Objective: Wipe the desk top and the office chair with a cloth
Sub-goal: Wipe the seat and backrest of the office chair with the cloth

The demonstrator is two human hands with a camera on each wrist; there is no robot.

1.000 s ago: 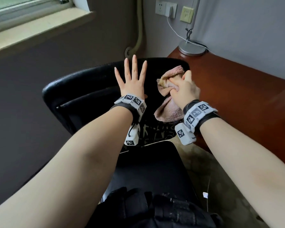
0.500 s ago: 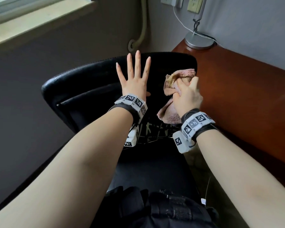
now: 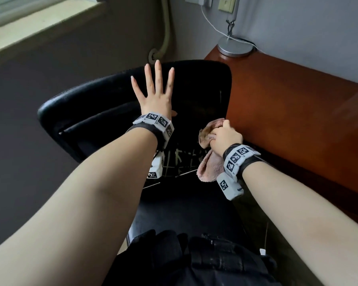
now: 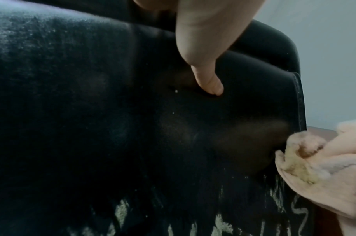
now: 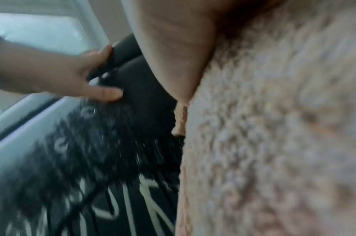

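Right hand [image 3: 226,136] is what I watch first: my fingers are curled round the pink cloth [image 3: 208,165], bunching it and pressing it against the right edge of the office chair [image 3: 103,104] backrest, low down near the seat. A loose tail of cloth hangs below my wrist. My left hand [image 3: 155,93] lies flat on the backrest, fingers straight and spread, holding nothing; from the left wrist view I see the thumb pressing into the black leather. The lower backrest shows cracked, pale patches. Just beside the chair's right edge runs the desk top [image 3: 293,104], with a lamp base [image 3: 235,45] at its far left corner by the wall.
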